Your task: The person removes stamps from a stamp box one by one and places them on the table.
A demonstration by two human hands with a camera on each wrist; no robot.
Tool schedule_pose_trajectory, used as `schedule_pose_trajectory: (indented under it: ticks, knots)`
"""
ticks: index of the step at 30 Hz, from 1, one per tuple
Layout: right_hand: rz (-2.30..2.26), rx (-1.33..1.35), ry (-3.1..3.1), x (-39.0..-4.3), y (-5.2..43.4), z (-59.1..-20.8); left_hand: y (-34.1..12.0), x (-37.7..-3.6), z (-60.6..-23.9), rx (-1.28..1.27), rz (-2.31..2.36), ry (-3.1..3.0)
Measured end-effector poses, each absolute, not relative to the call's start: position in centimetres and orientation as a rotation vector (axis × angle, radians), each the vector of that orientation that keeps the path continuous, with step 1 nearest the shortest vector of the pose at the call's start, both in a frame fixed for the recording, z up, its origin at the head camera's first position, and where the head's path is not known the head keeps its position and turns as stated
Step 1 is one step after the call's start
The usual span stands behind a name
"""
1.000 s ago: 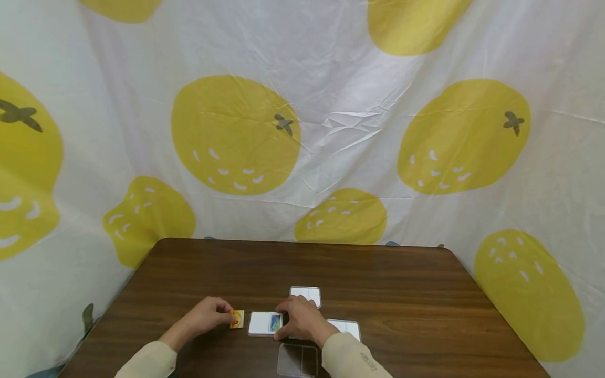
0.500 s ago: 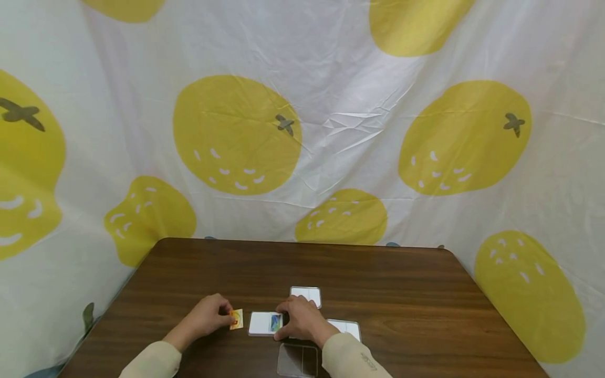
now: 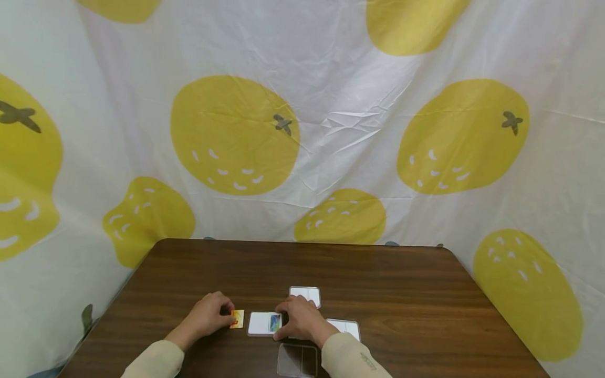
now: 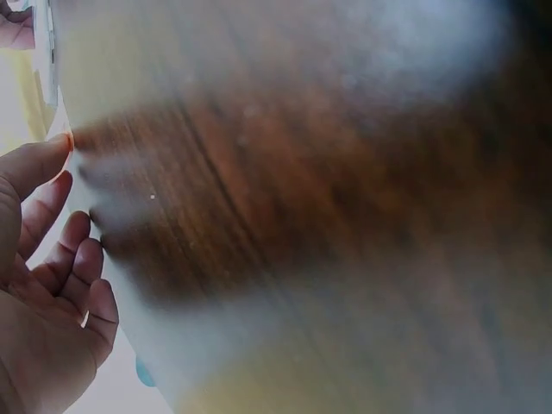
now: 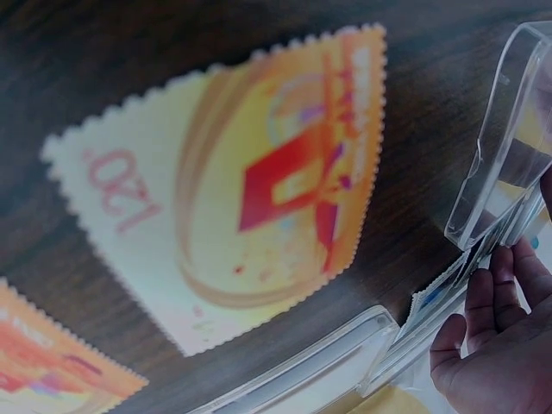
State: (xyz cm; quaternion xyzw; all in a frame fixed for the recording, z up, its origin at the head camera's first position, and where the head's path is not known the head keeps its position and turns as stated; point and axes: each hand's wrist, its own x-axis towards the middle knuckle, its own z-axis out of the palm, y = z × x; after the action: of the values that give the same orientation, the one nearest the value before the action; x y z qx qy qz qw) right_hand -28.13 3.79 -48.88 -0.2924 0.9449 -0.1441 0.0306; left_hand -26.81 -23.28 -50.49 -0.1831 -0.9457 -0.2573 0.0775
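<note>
In the head view my left hand [image 3: 208, 316] has thumb and forefinger at the left edge of a small orange-yellow postage stamp [image 3: 238, 318], pinching it close to the table. The left wrist view has this hand [image 4: 52, 285] with its fingertips down by the wood, the other fingers loosely curled. My right hand [image 3: 302, 320] spans the right end of a clear plastic case [image 3: 257, 324], thumb on the near side and fingers on the far side. Inside the case, a blue-green stamp [image 3: 275, 323] lies on a white card. The palm hides the case's right part.
Two more cases with white inserts, one behind [image 3: 306, 295] and one right [image 3: 347, 328], lie around the right hand. A see-through case part [image 3: 298, 360] lies in front. The right wrist view shows an orange stamp marked 120 [image 5: 259, 190] and another orange stamp [image 5: 52, 362].
The stamp by my left fingertips has turned slightly back and forth, and the left hand has shifted a little forward. My right hand and the cases have stayed put.
</note>
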Motion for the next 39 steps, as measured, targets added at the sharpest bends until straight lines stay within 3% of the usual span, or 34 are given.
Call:
schedule_pose_trajectory:
  ticks: [39]
  knots:
    - [-0.462,-0.897,2.914,-28.3,3.7,-48.9,-21.4,-27.3,-48.9,-0.469,-1.101,-2.846]
